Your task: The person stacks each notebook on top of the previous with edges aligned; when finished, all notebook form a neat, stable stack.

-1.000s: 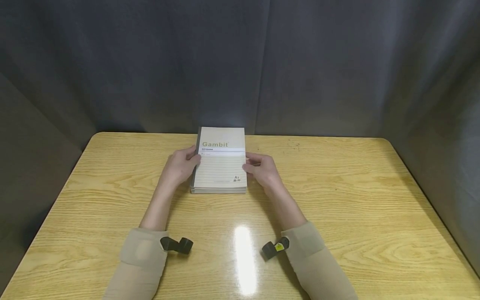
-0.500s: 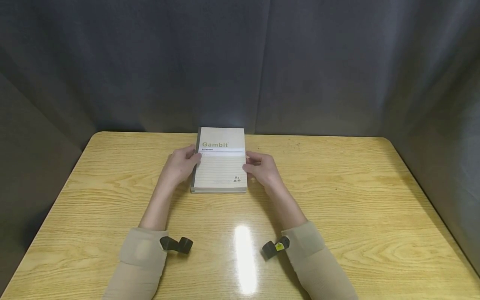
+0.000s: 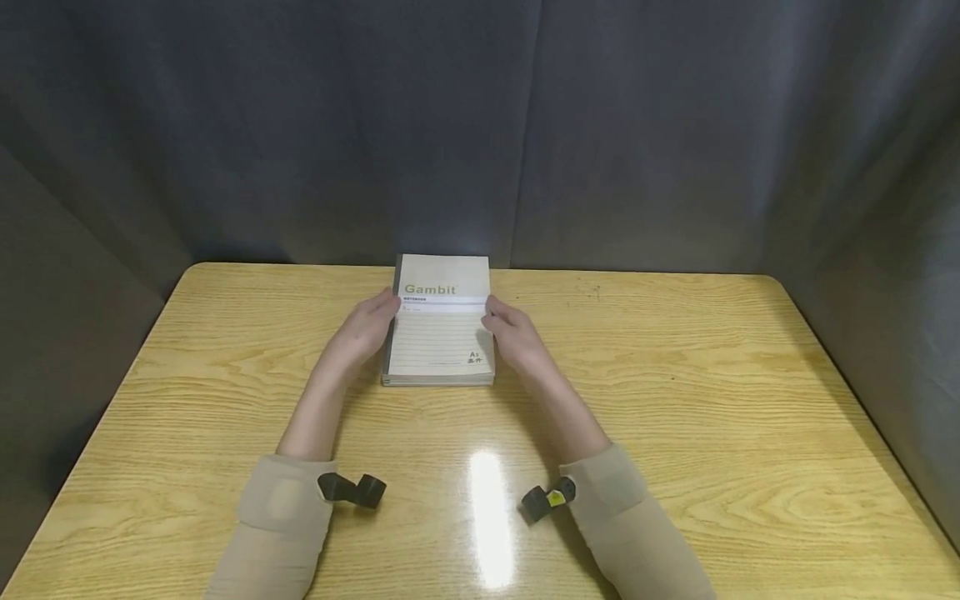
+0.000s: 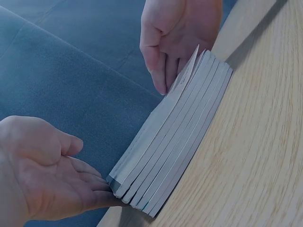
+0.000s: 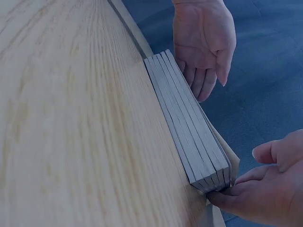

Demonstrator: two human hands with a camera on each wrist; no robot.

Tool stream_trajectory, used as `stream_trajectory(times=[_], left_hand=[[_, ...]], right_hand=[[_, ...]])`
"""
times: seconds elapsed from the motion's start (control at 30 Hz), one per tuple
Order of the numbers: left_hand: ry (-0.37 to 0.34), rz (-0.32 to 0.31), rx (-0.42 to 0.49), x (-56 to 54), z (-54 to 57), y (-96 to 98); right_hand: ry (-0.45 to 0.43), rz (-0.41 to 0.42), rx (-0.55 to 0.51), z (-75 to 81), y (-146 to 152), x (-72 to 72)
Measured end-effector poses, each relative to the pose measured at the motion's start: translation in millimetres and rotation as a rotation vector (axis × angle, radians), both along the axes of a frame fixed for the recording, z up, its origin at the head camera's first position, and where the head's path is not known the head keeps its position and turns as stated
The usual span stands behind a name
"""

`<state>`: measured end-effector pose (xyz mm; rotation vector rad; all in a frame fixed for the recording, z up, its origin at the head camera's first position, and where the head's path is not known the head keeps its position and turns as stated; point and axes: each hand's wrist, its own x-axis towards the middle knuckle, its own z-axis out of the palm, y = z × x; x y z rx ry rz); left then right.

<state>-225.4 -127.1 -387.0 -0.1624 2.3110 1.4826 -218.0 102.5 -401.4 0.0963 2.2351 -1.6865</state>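
Note:
A stack of several notebooks [image 3: 442, 343] lies on the table, its top cover pale with "Gambit" printed on it and a dark spine at the left. Along the spine side my left hand [image 3: 360, 332] touches the stack with extended fingers. Opposite it, my right hand [image 3: 517, 335] is at the page-edge side, thumb above the fingers. In the left wrist view the left-hand fingers [image 4: 97, 191] reach the lower spine corner, and the top cover [image 4: 187, 78] lifts slightly at its far corner. The right wrist view shows right-hand fingers [image 5: 232, 195] against the layered page edges [image 5: 187, 118].
The wooden table [image 3: 720, 417] extends to both sides and in front of the stack. A dark grey curtain [image 3: 345, 133] hangs right behind the table's back edge, close to the notebooks. Black wrist cameras [image 3: 367, 492] stick out from both beige sleeves [image 3: 288, 500].
Both hands have shifted a little toward the back along the stack's sides, and their fingers have straightened. The notebooks' front edges look slightly more even; the stack has stayed in place.

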Motion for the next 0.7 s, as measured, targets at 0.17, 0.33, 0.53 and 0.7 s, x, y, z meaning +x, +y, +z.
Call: stream_trajectory(times=[0.17,0.33,0.53,0.7], left_hand=[[-0.010,-0.003,0.028,0.0,-0.6,-0.6],[-0.025,0.015,0.086,-0.5,-2.5,3.9],[-0.025,-0.002,0.078,0.6,-4.7,8.4],[-0.038,0.006,0.102,0.2,-3.8,6.2]], right_hand=[[-0.035,-0.021,-0.024,-0.8,2.1,-1.6],[-0.068,-0.057,-0.080,-0.2,4.0,-1.9],[-0.070,-0.032,-0.107,0.9,1.6,-0.7],[-0.085,-0.034,-0.119,1.7,1.4,-1.3]])
